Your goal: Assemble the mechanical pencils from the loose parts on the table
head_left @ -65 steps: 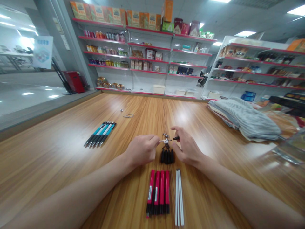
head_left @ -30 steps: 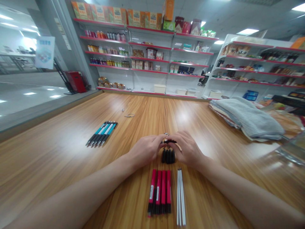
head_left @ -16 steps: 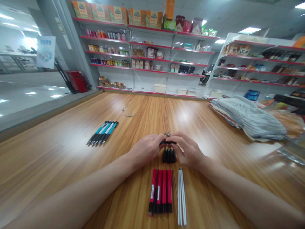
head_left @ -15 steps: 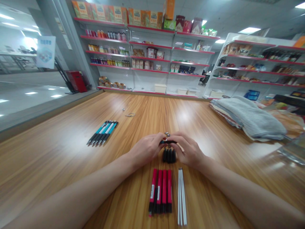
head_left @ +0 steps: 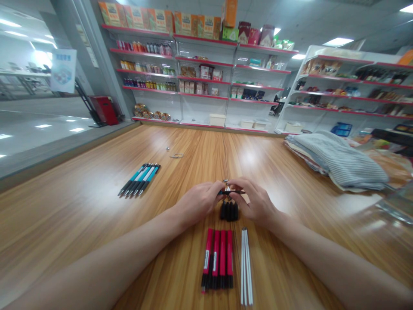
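Fingertips of both hands meet on a small black pen part (head_left: 231,192), slim and dark, with a tiny metal piece at its left end. We hold it pinched between our left hand (head_left: 197,203) and right hand (head_left: 257,203), just above the table (head_left: 80,206), at table centre. Its long axis runs crosswise, 9 to 3 o'clock.

At 6 o'clock, just below our hands, stands a cluster of black caps (head_left: 229,211); nearer us lie red pen barrels (head_left: 218,263) and white refills (head_left: 245,265), all pointing 12 to 6. Teal pens (head_left: 140,179) lie well apart at 10 o'clock, folded cloth (head_left: 337,160) at 2 o'clock. Bare wood stretches wide towards 12 o'clock.
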